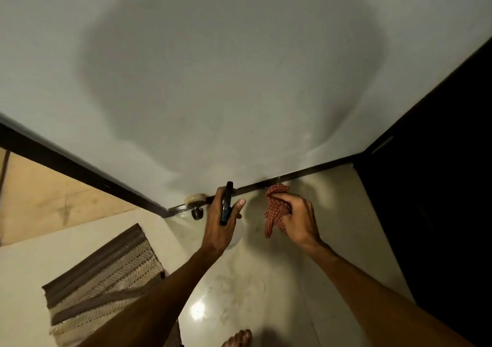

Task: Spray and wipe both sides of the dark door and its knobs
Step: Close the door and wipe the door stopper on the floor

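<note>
Curled round sprayer [227, 202] in left hand [222, 224], thumb out; bunching cloth [275, 210] in right hand [299, 220]. Facing wall [239, 80]. Off rightward, door [439, 200], upright, nearer right hand; knobs unseen. Probably needs turning right.

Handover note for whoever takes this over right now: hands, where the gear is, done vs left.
Left hand: grips the spray bottle by its black head, low near the wall's base.
Right hand: holds the red checked cloth, bunched, close to the black baseboard.
Dark door: at the right edge of the view, with neither hand touching it. Its knobs are not in view.
Done: cannot tell; the door is too dark to show spray or wipe marks.
Left: treat both door faces and the knobs as still needing spray and wipe.
</note>
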`<move>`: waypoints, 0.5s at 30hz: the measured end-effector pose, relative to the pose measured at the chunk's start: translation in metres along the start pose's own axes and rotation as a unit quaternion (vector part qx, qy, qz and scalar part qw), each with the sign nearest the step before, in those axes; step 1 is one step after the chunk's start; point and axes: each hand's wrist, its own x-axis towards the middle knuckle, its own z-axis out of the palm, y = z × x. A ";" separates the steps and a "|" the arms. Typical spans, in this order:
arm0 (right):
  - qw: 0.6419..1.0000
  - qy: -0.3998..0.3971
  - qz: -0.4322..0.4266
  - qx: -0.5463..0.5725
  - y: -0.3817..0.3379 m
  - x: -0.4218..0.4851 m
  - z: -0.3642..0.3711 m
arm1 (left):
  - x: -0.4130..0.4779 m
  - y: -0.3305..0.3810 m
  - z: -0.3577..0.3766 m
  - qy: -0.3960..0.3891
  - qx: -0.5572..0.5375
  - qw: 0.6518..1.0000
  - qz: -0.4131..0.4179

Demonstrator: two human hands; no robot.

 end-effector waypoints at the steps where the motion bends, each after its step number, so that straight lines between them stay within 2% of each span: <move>1: 1.000 -0.003 -0.003 -0.014 0.036 0.011 0.028 | 0.003 -0.040 0.011 0.004 0.010 1.000 -0.006; 6: 0.999 -0.022 -0.015 -0.028 0.156 0.060 0.121 | 0.021 -0.187 0.049 0.017 0.028 0.999 -0.042; 11: 1.000 -0.013 -0.005 -0.015 0.205 0.086 0.175 | 0.029 -0.263 0.067 0.015 0.028 0.998 -0.051; 13: 0.999 -0.043 0.017 -0.015 0.228 0.093 0.198 | 0.030 -0.291 0.073 0.008 0.032 0.998 -0.058; 15: 0.993 -0.106 0.048 -0.035 0.258 0.096 0.219 | 0.026 -0.316 0.076 0.005 0.045 0.997 -0.069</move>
